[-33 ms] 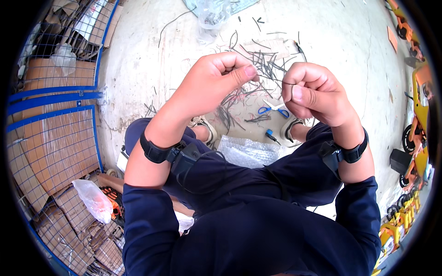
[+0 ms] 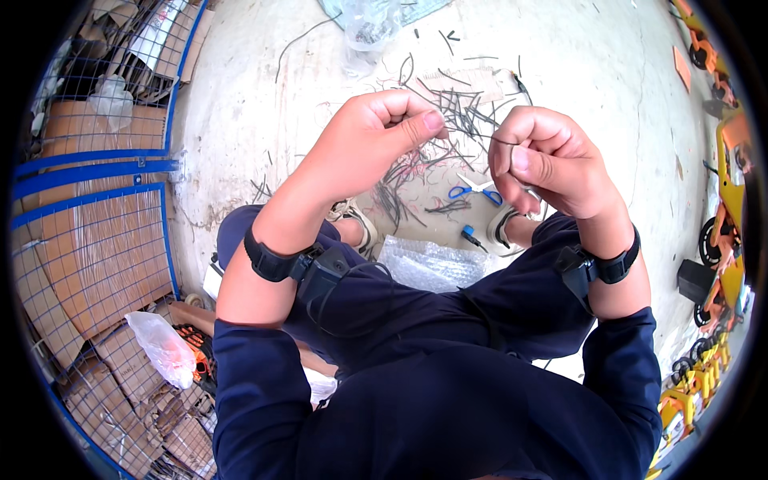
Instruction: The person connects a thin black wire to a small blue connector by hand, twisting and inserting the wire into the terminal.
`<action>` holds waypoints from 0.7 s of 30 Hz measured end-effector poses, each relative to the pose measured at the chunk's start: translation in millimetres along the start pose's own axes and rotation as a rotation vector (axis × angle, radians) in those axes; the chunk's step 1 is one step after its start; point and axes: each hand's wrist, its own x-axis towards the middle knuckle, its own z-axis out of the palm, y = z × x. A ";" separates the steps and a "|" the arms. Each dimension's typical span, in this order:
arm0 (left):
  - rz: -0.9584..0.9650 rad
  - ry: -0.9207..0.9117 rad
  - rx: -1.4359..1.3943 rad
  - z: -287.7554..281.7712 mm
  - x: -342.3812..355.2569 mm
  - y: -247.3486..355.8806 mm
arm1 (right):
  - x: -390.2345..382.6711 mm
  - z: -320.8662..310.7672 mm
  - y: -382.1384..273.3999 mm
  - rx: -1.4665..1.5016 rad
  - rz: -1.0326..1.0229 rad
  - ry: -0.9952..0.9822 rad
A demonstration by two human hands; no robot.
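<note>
A thin dark wire (image 2: pixel 478 136) stretches between my hands. My left hand (image 2: pixel 378 144) is closed, thumb against forefinger, pinching its left end. My right hand (image 2: pixel 546 160) grips the other end between thumb and curled forefinger, with the lower fingers loosely bent. Beneath and beyond them, cut dark and red wire pieces (image 2: pixel 398 200) lie scattered on the pale floor. Scissors with blue handles (image 2: pixel 460 192) lie below my right hand, and a small blue-and-black tool (image 2: pixel 470 236) is between my shoes.
Bubble wrap (image 2: pixel 432 264) lies between my legs. A blue wire cage (image 2: pixel 166 240) holding cardboard stands left, with a plastic bag (image 2: pixel 160 348) near it. Yellow-and-orange wheeled items (image 2: pixel 728 168) line the right edge. A clear bag (image 2: pixel 372 32) sits at the top.
My right hand's fingers have loosened slightly and shifted, and more of the thin wire shows between my hands.
</note>
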 end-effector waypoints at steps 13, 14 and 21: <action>-0.155 0.040 0.064 -3.6 15.2 -27.3 | -1.7 -12.6 -12.0 0.401 -0.129 -0.164; -0.188 0.041 0.102 -2.4 16.3 -30.2 | -2.2 -10.5 -10.3 0.383 -0.124 -0.114; 0.514 0.451 0.518 15.9 0.0 1.6 | -1.1 2.3 -6.0 -0.091 0.100 0.236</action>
